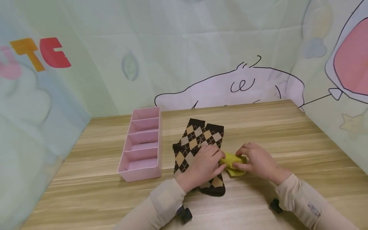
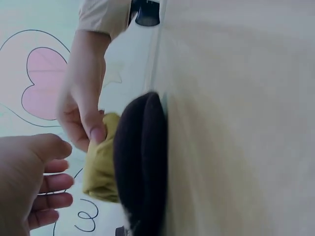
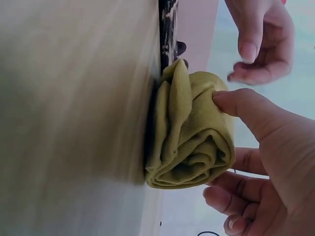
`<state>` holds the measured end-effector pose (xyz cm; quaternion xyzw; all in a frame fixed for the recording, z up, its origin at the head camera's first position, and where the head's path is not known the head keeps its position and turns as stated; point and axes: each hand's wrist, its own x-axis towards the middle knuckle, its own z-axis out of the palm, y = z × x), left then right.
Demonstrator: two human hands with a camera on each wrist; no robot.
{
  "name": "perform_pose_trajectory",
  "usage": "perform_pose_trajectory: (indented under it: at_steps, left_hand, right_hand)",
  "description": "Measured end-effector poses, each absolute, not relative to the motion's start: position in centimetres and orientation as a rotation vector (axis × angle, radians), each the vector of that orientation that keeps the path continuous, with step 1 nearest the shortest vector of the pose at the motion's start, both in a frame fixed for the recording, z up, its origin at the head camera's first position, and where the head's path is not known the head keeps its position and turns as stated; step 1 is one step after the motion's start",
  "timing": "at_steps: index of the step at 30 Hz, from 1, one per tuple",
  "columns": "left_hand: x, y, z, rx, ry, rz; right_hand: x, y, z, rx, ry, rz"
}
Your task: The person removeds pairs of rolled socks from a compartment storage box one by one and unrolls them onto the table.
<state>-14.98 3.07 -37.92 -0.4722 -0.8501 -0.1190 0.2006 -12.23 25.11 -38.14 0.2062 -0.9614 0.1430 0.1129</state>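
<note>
A mustard-yellow roll of socks (image 1: 231,160) lies on the table, its coiled end facing the right wrist view. My right hand (image 1: 257,162) holds it, the thumb (image 3: 236,104) pressed on the roll and the fingers behind it. Just left of the roll hovers my left hand (image 1: 201,166), its fingers loosely bent; both wrist views show a gap between this hand and the roll (image 2: 101,169). Under the left hand lies a pair of black argyle socks (image 1: 191,135) with tan and grey diamonds, laid flat side by side and partly hidden by that hand.
A pink box (image 1: 140,176) with several compartments in a row stands left of the argyle socks. The wooden table (image 1: 86,166) meets printed cloth walls (image 1: 184,54) at the back and sides. Each wrist has a black device (image 1: 186,215) below it.
</note>
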Motion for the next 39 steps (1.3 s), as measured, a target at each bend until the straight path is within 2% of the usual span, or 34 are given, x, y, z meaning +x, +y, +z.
perform_pose_trajectory:
  at_steps: [10,23,32,39]
  left_hand:
    - [-14.0,3.6,-39.1,-1.474,-2.508,-0.166]
    - [-13.6,4.1,-40.7,-1.5,-2.533,-0.041]
    - [-13.5,3.8,-40.3,-1.498,-2.548,-0.026]
    - [-13.5,3.7,-40.3,-1.505,-2.521,0.013]
  right_hand:
    - [-13.2,25.6,-37.7,0.572,-2.889,0.471]
    - [-14.1,26.2,-38.4,0.459,-2.823,0.678]
    - [-15.1,26.0,-38.9,0.616,-2.603,0.588]
    - [-15.1,26.2,-39.0,0.586,-2.664,0.576]
